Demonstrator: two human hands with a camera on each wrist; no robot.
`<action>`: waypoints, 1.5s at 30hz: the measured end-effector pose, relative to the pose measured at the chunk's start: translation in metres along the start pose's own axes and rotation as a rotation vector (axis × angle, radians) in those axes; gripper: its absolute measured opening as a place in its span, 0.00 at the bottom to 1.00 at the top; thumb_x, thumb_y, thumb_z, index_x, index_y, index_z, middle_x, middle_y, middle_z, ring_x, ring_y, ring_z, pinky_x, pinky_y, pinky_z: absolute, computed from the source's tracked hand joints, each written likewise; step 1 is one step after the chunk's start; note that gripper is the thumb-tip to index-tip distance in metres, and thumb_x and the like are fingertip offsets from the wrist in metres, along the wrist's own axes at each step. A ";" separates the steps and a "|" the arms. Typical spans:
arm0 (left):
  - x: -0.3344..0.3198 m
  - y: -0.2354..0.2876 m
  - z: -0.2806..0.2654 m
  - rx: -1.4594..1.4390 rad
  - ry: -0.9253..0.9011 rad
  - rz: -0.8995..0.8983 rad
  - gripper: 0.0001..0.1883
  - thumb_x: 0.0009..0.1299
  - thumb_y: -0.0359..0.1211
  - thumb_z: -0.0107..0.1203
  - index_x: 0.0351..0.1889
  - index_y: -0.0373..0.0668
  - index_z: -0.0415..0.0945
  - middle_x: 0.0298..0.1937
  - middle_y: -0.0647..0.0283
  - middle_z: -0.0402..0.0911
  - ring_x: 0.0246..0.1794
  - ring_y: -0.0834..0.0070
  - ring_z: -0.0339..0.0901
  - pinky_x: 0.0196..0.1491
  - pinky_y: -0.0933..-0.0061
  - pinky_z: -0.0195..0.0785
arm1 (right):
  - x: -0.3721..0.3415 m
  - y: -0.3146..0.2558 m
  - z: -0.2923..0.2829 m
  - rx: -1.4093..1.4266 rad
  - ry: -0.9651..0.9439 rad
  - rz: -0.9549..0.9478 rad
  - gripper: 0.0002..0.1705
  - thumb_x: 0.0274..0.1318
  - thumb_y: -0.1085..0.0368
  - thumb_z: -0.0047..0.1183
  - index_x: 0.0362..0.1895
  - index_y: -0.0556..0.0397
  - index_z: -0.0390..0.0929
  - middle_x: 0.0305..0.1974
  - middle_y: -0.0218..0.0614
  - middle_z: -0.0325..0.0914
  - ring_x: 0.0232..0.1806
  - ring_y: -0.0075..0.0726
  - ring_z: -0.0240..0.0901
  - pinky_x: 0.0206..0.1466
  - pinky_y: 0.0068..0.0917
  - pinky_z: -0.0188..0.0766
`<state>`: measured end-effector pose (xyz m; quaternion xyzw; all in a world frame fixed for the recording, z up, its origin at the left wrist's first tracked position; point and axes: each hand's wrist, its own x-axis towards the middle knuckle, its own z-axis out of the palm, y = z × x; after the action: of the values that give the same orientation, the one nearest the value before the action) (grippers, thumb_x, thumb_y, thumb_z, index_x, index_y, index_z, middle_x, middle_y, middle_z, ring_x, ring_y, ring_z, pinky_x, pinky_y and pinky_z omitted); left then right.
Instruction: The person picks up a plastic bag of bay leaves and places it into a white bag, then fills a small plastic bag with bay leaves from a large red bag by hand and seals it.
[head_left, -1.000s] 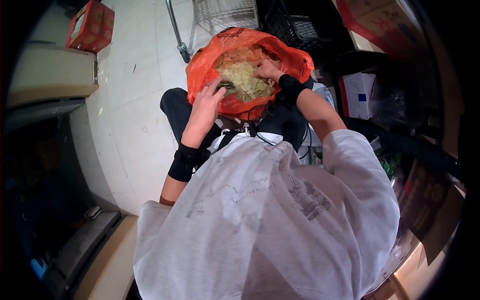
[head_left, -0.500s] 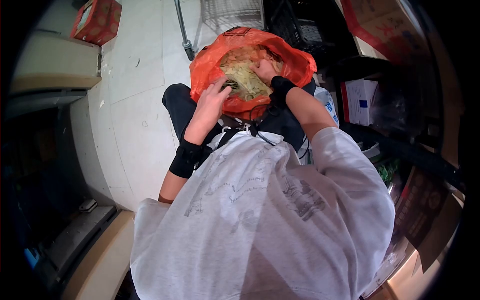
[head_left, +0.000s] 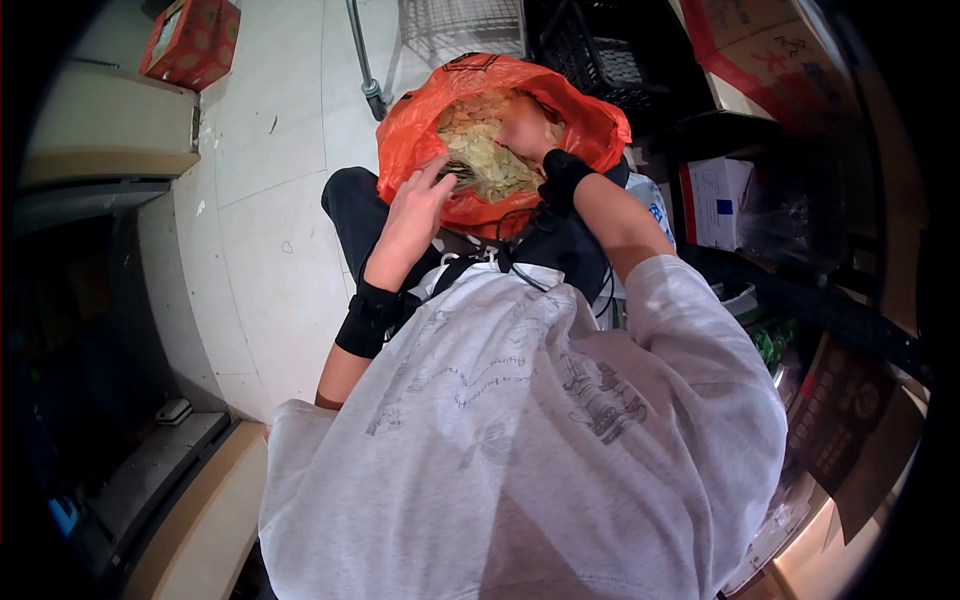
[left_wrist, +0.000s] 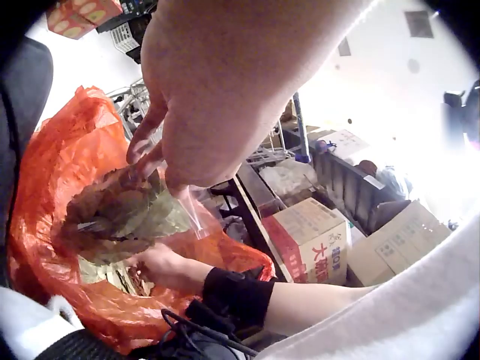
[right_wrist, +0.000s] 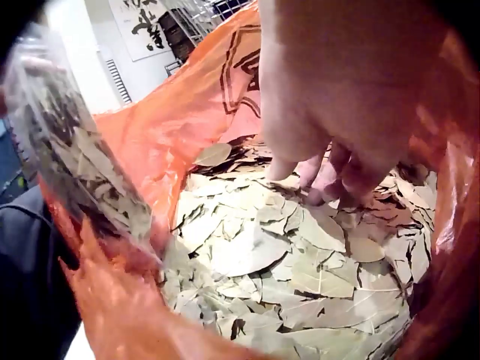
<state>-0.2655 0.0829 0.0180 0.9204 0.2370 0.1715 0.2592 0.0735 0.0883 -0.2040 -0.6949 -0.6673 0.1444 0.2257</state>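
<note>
An orange plastic bag (head_left: 400,130) stands wide-mouthed between the person's legs, filled with dried bay leaves (right_wrist: 322,277), pale green to brown. My left hand (head_left: 408,215), at the bag's near left rim, pinches the upper edge of a clear plastic bag (right_wrist: 94,161) with bay leaves inside. That clear bag (left_wrist: 142,214) hangs over the orange bag's mouth. Inside the orange bag, my right hand (right_wrist: 337,112) reaches down with loosely bent fingers, their tips right at the leaves toward the far side. No leaf shows between them.
Beyond the orange bag are a metal rack leg (head_left: 365,75) and a black crate (head_left: 600,65). Cardboard boxes (left_wrist: 311,240) and a white box (head_left: 718,200) stand to the right. On the left floor sits a red patterned box (head_left: 192,45).
My right hand has shifted within the orange bag and now lies slightly farther toward its far side, blurred. My left hand keeps its place with the clear bag.
</note>
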 end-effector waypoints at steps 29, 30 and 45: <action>-0.002 0.006 -0.005 -0.075 0.005 0.002 0.08 0.74 0.24 0.59 0.49 0.34 0.78 0.69 0.52 0.79 0.62 0.47 0.79 0.64 0.54 0.75 | -0.001 -0.005 0.021 -0.108 -0.236 0.117 0.37 0.42 0.43 0.83 0.52 0.49 0.87 0.47 0.39 0.86 0.56 0.49 0.79 0.64 0.46 0.70; -0.002 0.005 -0.006 -0.074 0.004 0.002 0.08 0.74 0.24 0.59 0.49 0.34 0.78 0.69 0.52 0.79 0.62 0.47 0.79 0.64 0.54 0.75 | -0.001 -0.004 0.023 -0.106 -0.235 0.117 0.37 0.42 0.43 0.83 0.52 0.49 0.87 0.47 0.39 0.86 0.56 0.49 0.79 0.64 0.46 0.70; -0.001 0.002 -0.003 -0.116 0.063 0.031 0.06 0.75 0.21 0.57 0.47 0.32 0.79 0.68 0.51 0.80 0.63 0.47 0.80 0.63 0.54 0.75 | -0.024 -0.027 -0.031 0.349 -0.045 0.243 0.19 0.55 0.55 0.75 0.40 0.55 0.84 0.35 0.35 0.83 0.38 0.37 0.79 0.43 0.41 0.77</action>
<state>-0.2672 0.0820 0.0210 0.9016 0.2202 0.2179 0.3019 0.0642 0.0608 -0.1658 -0.7172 -0.5486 0.2992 0.3086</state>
